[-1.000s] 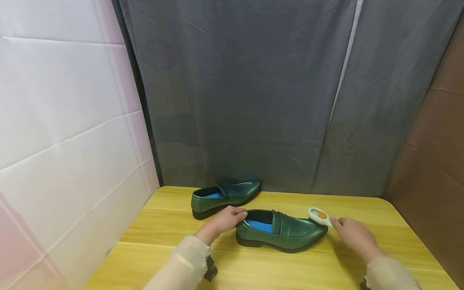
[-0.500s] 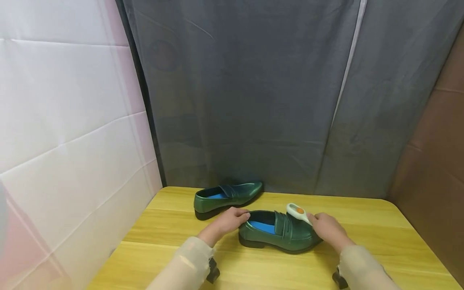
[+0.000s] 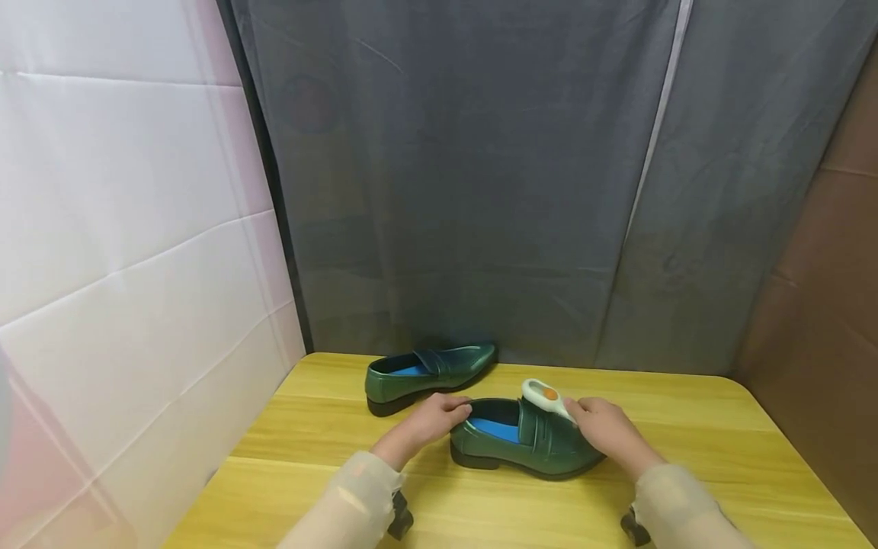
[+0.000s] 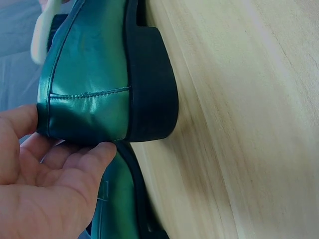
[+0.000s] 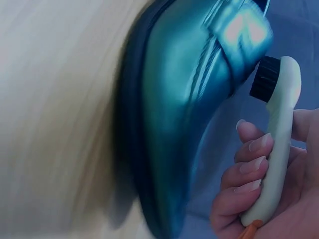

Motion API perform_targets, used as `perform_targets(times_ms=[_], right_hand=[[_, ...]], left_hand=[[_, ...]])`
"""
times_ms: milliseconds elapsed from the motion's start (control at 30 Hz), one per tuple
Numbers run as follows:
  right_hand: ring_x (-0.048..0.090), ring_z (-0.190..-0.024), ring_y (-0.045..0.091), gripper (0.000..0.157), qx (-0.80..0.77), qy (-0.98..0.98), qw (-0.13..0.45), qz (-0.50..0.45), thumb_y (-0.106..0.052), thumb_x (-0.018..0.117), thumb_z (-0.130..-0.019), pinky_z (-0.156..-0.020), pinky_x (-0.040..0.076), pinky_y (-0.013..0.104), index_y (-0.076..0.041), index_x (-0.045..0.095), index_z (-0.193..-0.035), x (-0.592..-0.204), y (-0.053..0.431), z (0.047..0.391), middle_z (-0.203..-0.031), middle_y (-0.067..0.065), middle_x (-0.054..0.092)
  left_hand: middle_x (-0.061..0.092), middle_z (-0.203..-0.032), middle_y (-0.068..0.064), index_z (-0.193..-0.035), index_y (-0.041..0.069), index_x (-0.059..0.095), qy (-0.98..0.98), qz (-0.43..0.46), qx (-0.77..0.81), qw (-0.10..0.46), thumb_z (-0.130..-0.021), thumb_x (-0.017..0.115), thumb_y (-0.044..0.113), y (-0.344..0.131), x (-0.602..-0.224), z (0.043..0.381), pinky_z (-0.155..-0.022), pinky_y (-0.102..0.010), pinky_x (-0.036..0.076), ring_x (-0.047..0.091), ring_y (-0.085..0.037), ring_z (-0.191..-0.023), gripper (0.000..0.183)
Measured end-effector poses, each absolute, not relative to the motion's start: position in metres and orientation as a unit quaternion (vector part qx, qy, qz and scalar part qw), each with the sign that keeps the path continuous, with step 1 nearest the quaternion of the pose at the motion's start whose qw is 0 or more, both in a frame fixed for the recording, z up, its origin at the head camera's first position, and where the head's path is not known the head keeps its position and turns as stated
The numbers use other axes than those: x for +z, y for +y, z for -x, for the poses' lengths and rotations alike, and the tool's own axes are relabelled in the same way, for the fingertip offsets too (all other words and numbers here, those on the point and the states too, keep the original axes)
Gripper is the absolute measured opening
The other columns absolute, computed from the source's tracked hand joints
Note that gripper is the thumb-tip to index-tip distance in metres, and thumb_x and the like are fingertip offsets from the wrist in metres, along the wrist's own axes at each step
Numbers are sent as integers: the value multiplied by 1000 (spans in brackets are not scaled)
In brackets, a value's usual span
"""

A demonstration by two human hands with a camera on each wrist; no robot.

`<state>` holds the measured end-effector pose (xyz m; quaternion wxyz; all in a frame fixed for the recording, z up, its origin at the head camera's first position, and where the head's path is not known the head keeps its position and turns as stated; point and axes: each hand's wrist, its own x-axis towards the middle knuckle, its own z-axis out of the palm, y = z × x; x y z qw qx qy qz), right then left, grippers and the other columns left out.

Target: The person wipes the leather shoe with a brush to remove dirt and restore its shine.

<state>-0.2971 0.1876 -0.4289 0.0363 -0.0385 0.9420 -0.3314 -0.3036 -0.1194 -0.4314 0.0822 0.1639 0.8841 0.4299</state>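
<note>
A green penny loafer (image 3: 562,451) with a blue insole rests on the table, toe to the right. My left hand (image 3: 430,418) holds it at the heel; in the left wrist view the fingers curl behind the heel counter (image 4: 87,117), with the thumb at the top edge. My right hand (image 3: 607,428) grips a pale shoe brush (image 3: 546,396) with an orange spot, over the loafer's strap. Seen from the right wrist, fingers wrap the handle (image 5: 280,149), and the short dark bristles (image 5: 265,78) face the upper, right beside it.
The matching green loafer (image 3: 446,375) lies behind, near the table's back edge. The wooden table (image 3: 693,427) meets a grey curtain (image 3: 453,191) at the back. White panelling (image 3: 137,198) rises at the left, a brown one (image 3: 816,305) at the right.
My right hand has carried the brush leftward from the toe along the upper to the strap. My left hand keeps its hold at the heel, and the loafer has stayed in place.
</note>
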Motion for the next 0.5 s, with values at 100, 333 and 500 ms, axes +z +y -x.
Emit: perform_targets(times_ms=[100, 333, 500], right_hand=[[47, -69, 19, 52, -323, 945, 31, 46, -56, 37, -92, -59, 36, 32, -11, 63, -91, -424, 176, 299, -77, 1, 54], [44, -64, 18, 50, -312, 948, 24, 55, -54, 37, -93, -56, 34, 31, -11, 62, -87, -428, 177, 294, -73, 1, 51], [45, -64, 15, 44, -338, 936, 18, 92, -51, 41, -93, -59, 37, 32, -14, 62, -83, -436, 189, 285, -71, 1, 52]], left_hand=[[54, -125, -10, -127, 6, 55, 882, -160, 436, 80, -94, 51, 29, -120, -432, 304, -97, -46, 36, 44, -29, -120, 40], [53, -127, -11, -127, 5, 54, 878, -164, 441, 86, -95, 49, 30, -118, -436, 303, -97, -46, 36, 43, -29, -121, 42], [55, -125, -11, -126, 5, 56, 881, -166, 436, 72, -94, 50, 28, -119, -432, 304, -97, -46, 35, 45, -29, -120, 39]])
